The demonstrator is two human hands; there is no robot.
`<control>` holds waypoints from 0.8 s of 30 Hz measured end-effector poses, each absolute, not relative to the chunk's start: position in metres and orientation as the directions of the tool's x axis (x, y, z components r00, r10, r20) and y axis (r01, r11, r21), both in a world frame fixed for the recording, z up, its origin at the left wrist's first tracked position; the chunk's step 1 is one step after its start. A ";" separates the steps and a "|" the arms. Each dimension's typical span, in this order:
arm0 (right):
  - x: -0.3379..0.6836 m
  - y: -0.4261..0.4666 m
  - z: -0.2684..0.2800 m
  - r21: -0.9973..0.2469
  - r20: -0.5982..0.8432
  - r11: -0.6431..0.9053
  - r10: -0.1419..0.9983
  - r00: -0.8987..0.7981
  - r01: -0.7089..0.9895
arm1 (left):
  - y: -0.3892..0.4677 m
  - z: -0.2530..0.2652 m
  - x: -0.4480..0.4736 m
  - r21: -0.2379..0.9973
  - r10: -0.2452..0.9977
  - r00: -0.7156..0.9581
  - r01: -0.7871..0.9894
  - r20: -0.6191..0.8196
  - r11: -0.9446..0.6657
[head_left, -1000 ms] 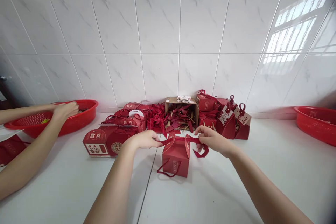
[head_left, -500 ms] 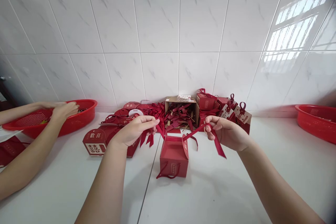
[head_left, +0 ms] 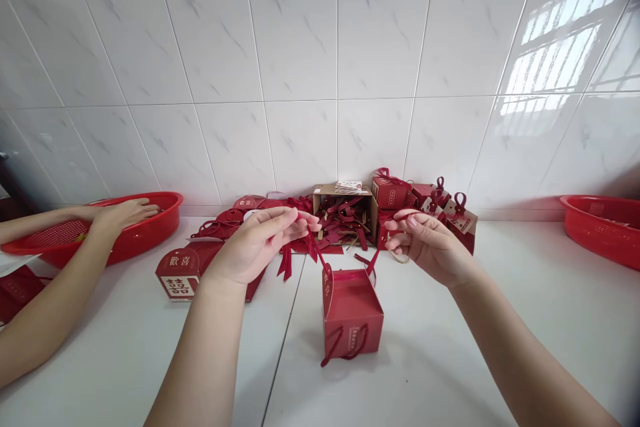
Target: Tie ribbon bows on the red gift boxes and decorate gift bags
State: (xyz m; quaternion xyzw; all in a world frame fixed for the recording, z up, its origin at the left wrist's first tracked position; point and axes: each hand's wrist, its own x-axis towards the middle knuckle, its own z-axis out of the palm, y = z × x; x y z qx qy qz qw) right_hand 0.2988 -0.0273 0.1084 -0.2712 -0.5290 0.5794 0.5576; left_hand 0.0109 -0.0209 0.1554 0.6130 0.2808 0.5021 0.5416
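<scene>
Pinching, seemingly, ribbon (head_left: 320, 255) ends: left hand (head_left: 260, 243), right hand (head_left: 430, 247), above red box (head_left: 353, 313)

White glossy worktop (head_left: 450, 373) carries: small red paper gift box (head_left: 353, 313), open brown cardboard carton (head_left: 345, 210), two red plastic basins — left (head_left: 125, 240), right (head_left: 603, 230).

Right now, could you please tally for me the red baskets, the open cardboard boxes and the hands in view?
Red baskets: 2, a left basket and a right basket.
Open cardboard boxes: 1, the cardboard box by the wall.
Hands: 3, the left hand and right hand pinching ribbon over the red gift box, plus a co-worker's hand.
Total: 6
</scene>
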 end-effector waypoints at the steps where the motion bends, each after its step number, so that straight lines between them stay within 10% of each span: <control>1: 0.298 -0.028 0.109 -0.904 0.292 0.197 0.933 -0.210 -0.380 | -0.021 0.155 0.011 0.937 0.893 0.318 -0.247 0.319 -0.247; 16: 0.283 -0.053 0.126 -0.862 0.453 0.466 0.885 0.106 -0.203 | -0.028 0.153 0.045 0.844 0.884 0.106 -0.367 0.455 -0.390; 24: 0.285 -0.054 0.126 -0.855 0.471 0.479 0.878 0.092 -0.200 | -0.038 0.158 0.050 0.859 0.864 0.268 -0.419 0.427 -0.294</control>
